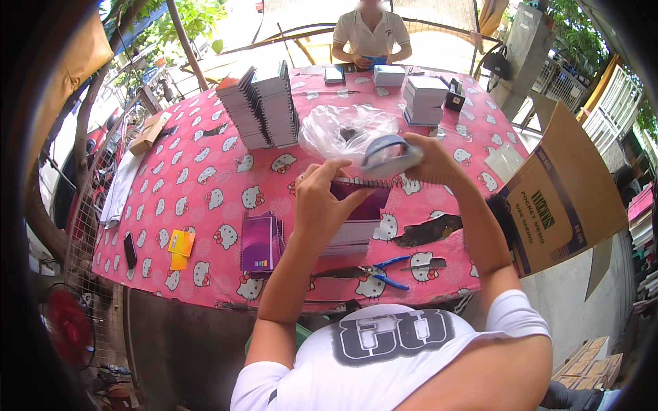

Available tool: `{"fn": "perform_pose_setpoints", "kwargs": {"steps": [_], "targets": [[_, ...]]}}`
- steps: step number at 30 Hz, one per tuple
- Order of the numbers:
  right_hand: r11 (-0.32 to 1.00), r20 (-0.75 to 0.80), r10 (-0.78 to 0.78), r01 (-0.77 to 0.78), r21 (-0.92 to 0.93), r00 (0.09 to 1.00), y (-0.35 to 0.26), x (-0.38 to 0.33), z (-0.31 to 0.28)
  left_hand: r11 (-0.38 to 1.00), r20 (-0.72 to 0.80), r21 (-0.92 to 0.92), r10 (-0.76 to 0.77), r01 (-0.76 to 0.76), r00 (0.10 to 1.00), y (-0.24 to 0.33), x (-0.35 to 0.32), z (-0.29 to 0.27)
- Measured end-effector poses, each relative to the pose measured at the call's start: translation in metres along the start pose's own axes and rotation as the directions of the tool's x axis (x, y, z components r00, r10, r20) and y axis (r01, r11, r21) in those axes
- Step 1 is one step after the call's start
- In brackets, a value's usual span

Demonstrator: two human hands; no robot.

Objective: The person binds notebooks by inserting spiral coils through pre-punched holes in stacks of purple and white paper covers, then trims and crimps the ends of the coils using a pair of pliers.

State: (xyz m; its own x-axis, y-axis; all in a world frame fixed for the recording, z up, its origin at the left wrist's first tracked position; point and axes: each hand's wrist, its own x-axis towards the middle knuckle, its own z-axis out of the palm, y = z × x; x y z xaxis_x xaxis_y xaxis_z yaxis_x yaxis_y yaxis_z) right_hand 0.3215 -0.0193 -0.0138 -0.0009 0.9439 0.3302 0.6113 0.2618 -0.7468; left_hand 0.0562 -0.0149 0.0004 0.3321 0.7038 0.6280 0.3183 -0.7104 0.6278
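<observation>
- I see my left hand (327, 198) pinching the near end of a spiral-bound notebook (367, 205) held up at frame centre.
- My right hand (428, 159) is clamped on a blue-grey tool (387, 156) just above the notebook's wire spine.
- Blue-handled pliers (384, 270) lie below on the pink counter (205, 185).

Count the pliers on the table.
1: blue-handled pliers lie on the pink tablecloth near its front edge, below the stack of notebooks under the hands. Others may be hidden behind the arms.
</observation>
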Motion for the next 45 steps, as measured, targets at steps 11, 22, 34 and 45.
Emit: {"fn": "perform_pose_setpoints", "kwargs": {"steps": [11,22,34,45], "targets": [[0.959,0.15,-0.109,0.064,0.276,0.983,-0.035,0.019,0.011,0.787,-0.168,-0.597,-0.316,0.158,0.934,-0.037,-0.022,-0.001],[0.812,0.018,0.107,-0.077,-0.579,0.994,-0.031,0.029,0.029,0.568,-0.048,-0.786,-0.449,0.244,0.892,-0.046,-0.028,-0.014],[0.482,-0.14,0.347,-0.304,-0.822,0.927,0.12,-0.115,0.067,0.331,0.181,-0.886,-0.402,0.326,0.898,-0.057,-0.019,-0.005],[0.844,0.221,0.054,0.074,-0.531,0.974,0.047,-0.213,0.153,0.74,-0.401,-0.652,-0.149,-0.167,0.904,-0.025,-0.013,-0.006]]}}
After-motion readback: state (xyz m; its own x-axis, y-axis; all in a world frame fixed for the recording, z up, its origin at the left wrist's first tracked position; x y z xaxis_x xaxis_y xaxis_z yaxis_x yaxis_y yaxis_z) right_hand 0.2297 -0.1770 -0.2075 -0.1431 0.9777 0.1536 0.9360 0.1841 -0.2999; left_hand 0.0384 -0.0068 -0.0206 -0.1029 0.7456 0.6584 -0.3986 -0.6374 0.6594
